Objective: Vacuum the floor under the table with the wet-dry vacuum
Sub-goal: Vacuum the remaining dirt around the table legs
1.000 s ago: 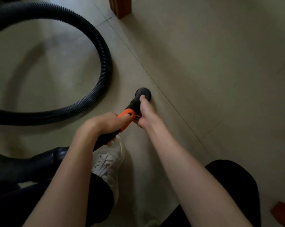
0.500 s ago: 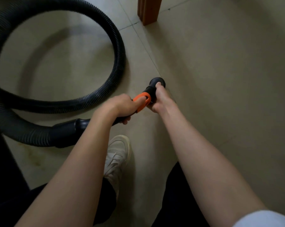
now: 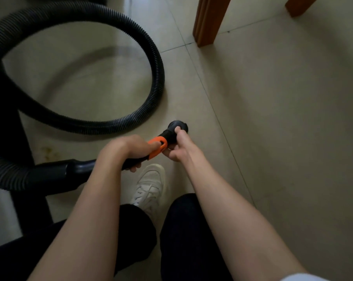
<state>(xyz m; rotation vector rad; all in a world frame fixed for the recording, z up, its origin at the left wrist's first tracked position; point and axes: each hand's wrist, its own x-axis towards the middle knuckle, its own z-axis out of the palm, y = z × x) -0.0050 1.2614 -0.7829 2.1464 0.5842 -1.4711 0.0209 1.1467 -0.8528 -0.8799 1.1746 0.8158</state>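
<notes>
Fingers (image 3: 134, 168) of the left hand (image 3: 129, 149) are wrapping the hose handle (image 3: 158, 148) (orange collar); right hand (image 3: 179, 148) is pinching the black nozzle (image 3: 176, 127) just beyond.

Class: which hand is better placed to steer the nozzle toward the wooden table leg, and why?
Right: the right hand pinches the nozzle near its mouth; the left hand grips the handle farther back.
</notes>
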